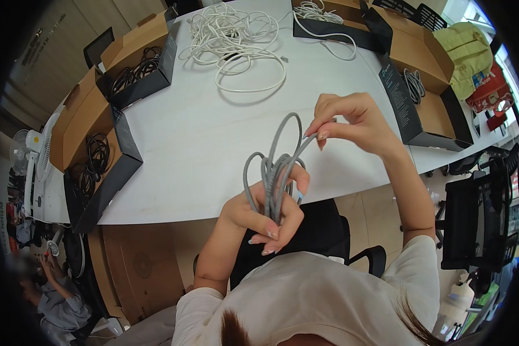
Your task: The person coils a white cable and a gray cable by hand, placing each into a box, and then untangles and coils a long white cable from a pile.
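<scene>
A coiled grey cable (269, 179) is held up over the front edge of the white table. My left hand (268, 213) wraps its fingers round the bundle of loops. To the right and a little higher, my right hand (343, 121) pinches one strand of the same cable between thumb and fingertips. Several loops stand up above my left hand, one of them tall. Beyond the hands, a large tangle of white cables (236, 40) lies on the table (179, 138).
At the left are two open boxes of black cables, a nearer box (106, 184) and a farther box (147, 81). An open box (427, 109) at the right holds a grey cable coil (413, 86). Another box (334, 27) holds white cable. A person (63, 294) sits at lower left.
</scene>
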A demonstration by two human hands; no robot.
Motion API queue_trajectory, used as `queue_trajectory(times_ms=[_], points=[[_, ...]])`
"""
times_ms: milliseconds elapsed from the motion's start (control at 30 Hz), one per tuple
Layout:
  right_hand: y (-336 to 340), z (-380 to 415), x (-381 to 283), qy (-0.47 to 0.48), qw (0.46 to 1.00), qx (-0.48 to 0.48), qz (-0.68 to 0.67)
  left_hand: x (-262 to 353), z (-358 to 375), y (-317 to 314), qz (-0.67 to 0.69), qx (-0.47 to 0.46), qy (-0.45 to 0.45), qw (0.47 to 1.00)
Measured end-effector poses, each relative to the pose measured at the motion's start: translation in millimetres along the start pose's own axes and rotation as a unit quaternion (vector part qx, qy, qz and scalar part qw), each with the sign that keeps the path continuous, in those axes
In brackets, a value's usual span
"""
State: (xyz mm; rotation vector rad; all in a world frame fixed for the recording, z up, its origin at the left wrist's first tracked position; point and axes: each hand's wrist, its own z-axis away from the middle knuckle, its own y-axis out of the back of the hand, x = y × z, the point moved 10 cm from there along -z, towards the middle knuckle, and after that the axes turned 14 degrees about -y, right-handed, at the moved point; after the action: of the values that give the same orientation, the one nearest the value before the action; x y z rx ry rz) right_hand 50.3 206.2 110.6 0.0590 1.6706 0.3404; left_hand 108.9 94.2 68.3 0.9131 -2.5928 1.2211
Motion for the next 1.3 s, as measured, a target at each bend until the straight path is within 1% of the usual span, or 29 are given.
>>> queue_trajectory(times_ms=[33,67,100,167,200,267,367,467,500,533,567,633,667,733,767,833,867,933,967,1033,1067,1167,1300], points=[[-2,-1,7,0.008,1.0,0.012,0.023,5,-2,-2,0.043,0.001,-0.026,0.999],[-7,1,4,0.056,0.992,0.043,0.102,9,-5,-2,0.085,0.001,-0.053,0.995],[-13,2,2,0.075,0.985,0.06,0.145,13,-6,-2,0.127,0.001,-0.081,0.989],[-19,8,-2,0.122,0.963,0.17,0.168,13,-6,-1,0.138,-0.013,-0.082,0.987],[-24,6,11,0.088,0.982,0.146,0.077,13,-6,0,0.151,-0.015,-0.084,0.985],[-33,1,38,0.018,0.99,0.097,-0.105,15,-4,4,0.16,-0.018,-0.079,0.984],[-42,-3,44,0.013,0.982,0.072,-0.172,9,-2,6,0.157,-0.004,-0.073,0.985],[-50,-7,42,0.014,0.985,-0.012,-0.173,-5,-1,9,0.213,0.037,-0.05,0.975],[-53,-7,49,-0.016,0.984,-0.037,-0.176,-9,0,10,0.231,0.05,-0.043,0.971],[-56,-6,55,-0.046,0.981,-0.062,-0.179,-11,2,7,0.231,0.019,-0.039,0.972],[-60,-6,61,-0.075,0.977,-0.087,-0.181,-11,3,8,0.242,0.03,-0.039,0.969],[-63,-5,77,-0.107,0.959,-0.103,-0.24,-13,5,9,0.266,0.052,-0.041,0.962],[-65,-5,83,-0.123,0.949,-0.112,-0.268,-15,6,10,0.248,0.065,-0.042,0.966],[-75,-7,79,-0.119,0.921,-0.136,-0.345,-18,8,14,0.211,0.091,-0.044,0.972],[-79,-7,77,-0.116,0.905,-0.148,-0.382,-17,5,8,0.235,0.081,-0.043,0.968],[-84,-6,86,-0.137,0.895,-0.155,-0.395,-14,1,-3,0.283,0.064,-0.043,0.956],[-87,-5,90,-0.147,0.89,-0.159,-0.402,-14,2,0,0.291,0.075,-0.045,0.953],[-82,-5,82,-0.134,0.913,-0.123,-0.364,-12,7,9,0.304,0.098,-0.048,0.946],[-80,-4,79,-0.127,0.924,-0.104,-0.346,-13,8,11,0.281,0.092,-0.048,0.954],[-86,-2,82,-0.105,0.936,-0.104,-0.319,-15,7,13,0.236,0.079,-0.048,0.967],[-88,0,83,-0.095,0.942,-0.102,-0.305,-16,5,8,0.248,0.061,-0.05,0.966],[-78,4,69,-0.038,0.979,-0.012,-0.198,-20,3,6,0.22,0.04,-0.033,0.974],[-74,18,58,0.075,0.977,0.07,-0.187,-13,-3,-3,0.266,0.014,-0.048,0.963]])
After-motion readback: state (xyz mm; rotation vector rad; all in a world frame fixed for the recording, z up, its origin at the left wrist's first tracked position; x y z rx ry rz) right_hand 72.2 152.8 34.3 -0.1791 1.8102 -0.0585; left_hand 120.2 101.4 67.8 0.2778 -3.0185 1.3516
